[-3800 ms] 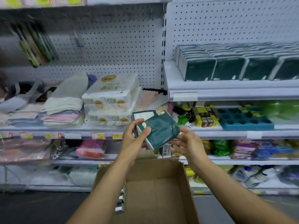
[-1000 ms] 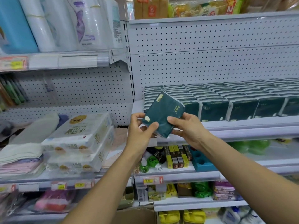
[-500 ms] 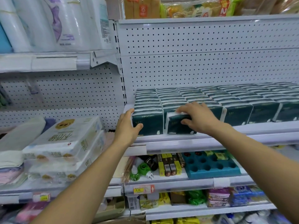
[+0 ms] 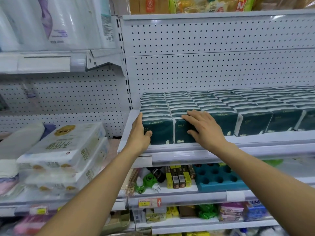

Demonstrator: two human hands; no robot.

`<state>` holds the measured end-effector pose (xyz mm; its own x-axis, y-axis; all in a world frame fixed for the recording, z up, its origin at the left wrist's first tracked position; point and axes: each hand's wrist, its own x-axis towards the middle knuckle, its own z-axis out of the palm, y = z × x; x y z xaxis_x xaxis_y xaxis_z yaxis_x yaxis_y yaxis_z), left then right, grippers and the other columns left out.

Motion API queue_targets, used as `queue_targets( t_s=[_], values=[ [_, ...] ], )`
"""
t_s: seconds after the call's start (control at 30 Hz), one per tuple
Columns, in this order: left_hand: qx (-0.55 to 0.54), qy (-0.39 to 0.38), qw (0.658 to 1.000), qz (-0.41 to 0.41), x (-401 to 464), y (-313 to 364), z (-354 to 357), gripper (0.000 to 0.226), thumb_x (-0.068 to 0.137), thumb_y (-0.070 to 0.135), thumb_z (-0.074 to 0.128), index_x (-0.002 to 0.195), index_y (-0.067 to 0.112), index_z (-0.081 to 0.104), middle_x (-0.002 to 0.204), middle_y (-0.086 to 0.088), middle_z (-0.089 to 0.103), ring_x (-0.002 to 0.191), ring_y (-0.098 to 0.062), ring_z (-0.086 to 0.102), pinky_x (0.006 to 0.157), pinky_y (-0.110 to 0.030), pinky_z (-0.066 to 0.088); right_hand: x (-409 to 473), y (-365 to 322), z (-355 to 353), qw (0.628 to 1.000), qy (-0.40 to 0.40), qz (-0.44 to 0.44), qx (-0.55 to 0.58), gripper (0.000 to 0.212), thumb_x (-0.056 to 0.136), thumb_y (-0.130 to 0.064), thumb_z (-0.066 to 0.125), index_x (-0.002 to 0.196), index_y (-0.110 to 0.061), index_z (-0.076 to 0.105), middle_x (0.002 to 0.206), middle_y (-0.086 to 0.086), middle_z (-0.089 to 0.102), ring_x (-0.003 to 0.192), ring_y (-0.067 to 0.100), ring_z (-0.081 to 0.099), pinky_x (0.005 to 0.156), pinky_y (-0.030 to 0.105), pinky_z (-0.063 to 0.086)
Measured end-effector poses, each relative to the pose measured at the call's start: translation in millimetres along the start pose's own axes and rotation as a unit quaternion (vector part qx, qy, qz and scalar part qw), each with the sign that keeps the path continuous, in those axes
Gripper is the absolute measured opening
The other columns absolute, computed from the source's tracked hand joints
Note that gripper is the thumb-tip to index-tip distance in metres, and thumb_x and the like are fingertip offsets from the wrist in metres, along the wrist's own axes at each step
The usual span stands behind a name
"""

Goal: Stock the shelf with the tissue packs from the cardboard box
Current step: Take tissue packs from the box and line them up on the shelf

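Several rows of dark green tissue packs [image 4: 252,124] stand upright on the white shelf [image 4: 221,155] at chest height. My left hand [image 4: 139,133] lies flat along the left side of the front-left pack [image 4: 159,132], thumb on its face. My right hand [image 4: 204,129] rests with straight fingers on the front and top of the second front pack [image 4: 181,133], covering most of it. The cardboard box is out of view apart from a brown sliver at the bottom edge.
A perforated back panel [image 4: 204,57] rises behind the packs. Large white wrapped tissue bundles [image 4: 63,150] sit on the left shelf. Below are a green bottle [image 4: 150,181], yellow boxes [image 4: 177,178] and a blue tray [image 4: 218,179]. Snack bags fill the top shelf.
The pack I held in both hands a second ago now stands in the front row of the shelf. Both hands have flattened against the front packs and pressed them in line.
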<state>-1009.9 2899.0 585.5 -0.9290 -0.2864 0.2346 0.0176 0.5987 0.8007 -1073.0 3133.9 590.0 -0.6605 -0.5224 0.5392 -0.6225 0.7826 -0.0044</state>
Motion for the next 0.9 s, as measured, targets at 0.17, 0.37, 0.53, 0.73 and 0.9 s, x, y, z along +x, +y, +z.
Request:
queue_targets(
  t_s=[0.17, 0.37, 0.53, 0.73, 0.9],
  values=[
    [0.031, 0.000, 0.999, 0.007, 1.2, -2.5, -2.6, 0.072, 0.096, 0.015, 0.058, 0.155, 0.024, 0.017, 0.156, 0.000, 0.029, 0.137, -0.020, 0.035, 0.105, -0.026, 0.032, -1.4, -4.4, -2.8, 0.999, -0.012, 0.019, -0.032, 0.055, 0.089, -0.026, 0.064, 0.141, -0.023, 0.046, 0.147, 0.003, 0.043, 0.136, 0.027, 0.037, 0.117, 0.047, 0.018],
    [0.182, 0.021, 0.980, 0.077, -16.6, 0.9, -27.5, 0.085, 0.090, 0.052, 0.059, 0.155, 0.025, 0.012, 0.162, 0.000, 0.018, 0.147, -0.019, 0.019, 0.118, -0.042, 0.024, -7.5, -30.2, -23.6, 0.998, 0.005, 0.054, -0.013, 0.055, 0.093, -0.038, 0.059, 0.143, -0.025, 0.042, 0.153, 0.003, 0.034, 0.142, 0.025, 0.028, 0.118, 0.053, 0.012],
    [0.271, 0.098, 0.941, 0.179, -73.2, -5.2, -50.9, 0.078, 0.089, 0.067, 0.044, 0.154, 0.033, 0.018, 0.159, 0.002, 0.027, 0.144, -0.019, 0.027, 0.115, -0.041, 0.024, -39.3, -80.5, -33.5, 0.991, 0.131, 0.003, -0.005, 0.053, 0.092, -0.041, 0.050, 0.140, -0.018, 0.045, 0.138, 0.005, 0.052, 0.120, 0.026, 0.052, 0.100, 0.047, 0.041],
    [0.328, 0.109, 0.918, 0.192, -142.2, -55.7, -77.4, 0.075, 0.087, 0.066, 0.048, 0.151, 0.031, 0.030, 0.148, 0.001, 0.045, 0.129, -0.022, 0.047, 0.105, -0.042, 0.038, -86.3, -153.0, -12.8, 0.997, 0.081, -0.015, 0.009, 0.056, 0.093, -0.043, 0.046, 0.144, -0.020, 0.041, 0.138, 0.003, 0.053, 0.118, 0.025, 0.054, 0.091, 0.042, 0.044],
    [0.376, 0.066, 0.910, 0.159, -190.9, -119.2, -107.4, 0.075, 0.087, 0.067, 0.040, 0.149, 0.026, 0.038, 0.142, -0.004, 0.051, 0.123, -0.027, 0.054, 0.102, -0.045, 0.043, -116.7, -216.8, 23.3, 0.999, 0.020, -0.036, 0.026, 0.055, 0.093, -0.045, 0.045, 0.141, -0.019, 0.045, 0.143, 0.007, 0.049, 0.128, 0.028, 0.047, 0.098, 0.045, 0.043]
  ],
)
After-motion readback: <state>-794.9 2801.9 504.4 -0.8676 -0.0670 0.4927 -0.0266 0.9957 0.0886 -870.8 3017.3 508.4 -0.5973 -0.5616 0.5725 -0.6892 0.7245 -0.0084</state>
